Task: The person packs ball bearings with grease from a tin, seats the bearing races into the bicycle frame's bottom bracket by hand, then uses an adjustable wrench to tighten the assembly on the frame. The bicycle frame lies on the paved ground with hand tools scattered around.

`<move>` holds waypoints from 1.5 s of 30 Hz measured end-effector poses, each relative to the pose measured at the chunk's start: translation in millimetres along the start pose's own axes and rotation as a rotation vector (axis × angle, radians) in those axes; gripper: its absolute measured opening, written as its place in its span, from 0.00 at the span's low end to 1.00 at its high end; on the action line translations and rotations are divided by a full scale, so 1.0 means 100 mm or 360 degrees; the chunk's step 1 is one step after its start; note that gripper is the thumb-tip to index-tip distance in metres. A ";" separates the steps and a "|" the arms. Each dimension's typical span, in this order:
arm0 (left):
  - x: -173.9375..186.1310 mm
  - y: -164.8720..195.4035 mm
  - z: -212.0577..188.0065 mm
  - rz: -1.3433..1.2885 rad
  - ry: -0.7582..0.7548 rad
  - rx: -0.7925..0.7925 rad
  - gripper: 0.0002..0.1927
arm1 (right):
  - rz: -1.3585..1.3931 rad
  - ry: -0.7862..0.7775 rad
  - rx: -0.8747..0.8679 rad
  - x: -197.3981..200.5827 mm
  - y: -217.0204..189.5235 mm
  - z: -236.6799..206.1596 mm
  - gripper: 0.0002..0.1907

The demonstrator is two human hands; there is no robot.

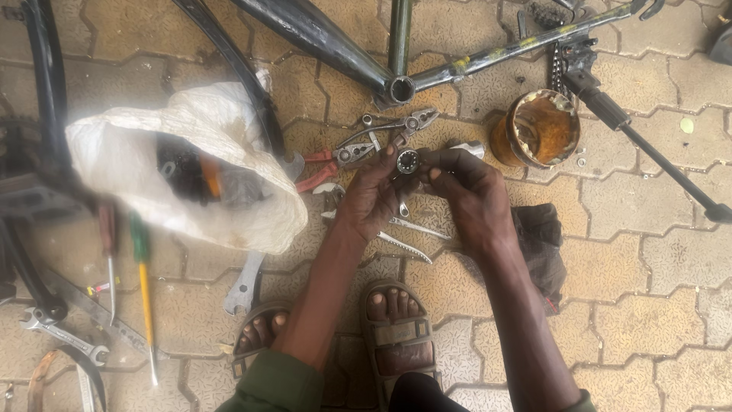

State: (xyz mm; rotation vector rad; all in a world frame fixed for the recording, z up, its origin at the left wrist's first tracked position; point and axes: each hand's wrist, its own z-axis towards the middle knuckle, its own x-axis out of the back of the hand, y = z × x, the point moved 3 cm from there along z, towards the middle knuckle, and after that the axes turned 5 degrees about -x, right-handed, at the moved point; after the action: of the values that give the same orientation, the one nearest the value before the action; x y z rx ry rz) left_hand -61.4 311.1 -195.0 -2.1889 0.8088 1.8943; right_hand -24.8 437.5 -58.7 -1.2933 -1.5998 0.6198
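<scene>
- The small round bearing cup [409, 161], a metal ring with tiny balls showing in its open face, sits between the two hands, above the paved floor [648, 320] and just below the bicycle frame's bottom bracket shell [402, 89].
- The left hand [371, 194] comes at it from the lower left; its fingers [390, 160] pinch the ring's left rim.
- The right hand [474, 197] comes from the right, its fingers [436, 159] pressed against the right rim, so both hands are equally near.
- The ring's open face points up toward the camera.
- A grease tin [538, 128] stands to the right of the hands; pliers [335, 162] lie just left of them.
</scene>
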 end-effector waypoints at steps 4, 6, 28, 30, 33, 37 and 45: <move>-0.01 0.01 0.00 -0.0094 -0.0020 0.0010 0.20 | -0.0501 0.0027 0.0153 -0.05 0.07 0.03 0.18; -0.05 0.02 -0.01 -0.0036 -0.0112 -0.0008 0.19 | -0.0784 0.0051 0.0302 -0.10 0.11 0.03 0.22; 0.06 0.08 -0.01 0.0184 0.0164 -0.0024 0.21 | -0.0903 0.0010 0.0490 0.05 0.13 0.03 0.23; 0.09 0.06 -0.01 0.0239 0.0196 -0.0032 0.22 | -0.1067 0.0029 0.0723 0.01 0.11 0.01 0.27; 0.11 0.05 -0.01 0.0258 0.0204 -0.0067 0.19 | -0.1263 0.0119 0.0989 -0.07 0.12 -0.02 0.35; 0.05 0.04 -0.01 0.0194 0.0136 -0.0106 0.18 | -0.1201 0.0098 0.0692 -0.16 0.19 0.03 0.34; -0.08 0.02 -0.12 0.0040 -0.0159 -0.0114 0.24 | -0.0051 -0.0189 0.0009 -0.29 0.23 -0.04 0.23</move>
State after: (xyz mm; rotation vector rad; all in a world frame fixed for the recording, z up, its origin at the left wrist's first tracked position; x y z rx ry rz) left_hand -52.5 306.1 -184.4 -2.1134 0.7660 2.0570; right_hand -11.2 416.3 -86.5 -1.2439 -1.7108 0.6915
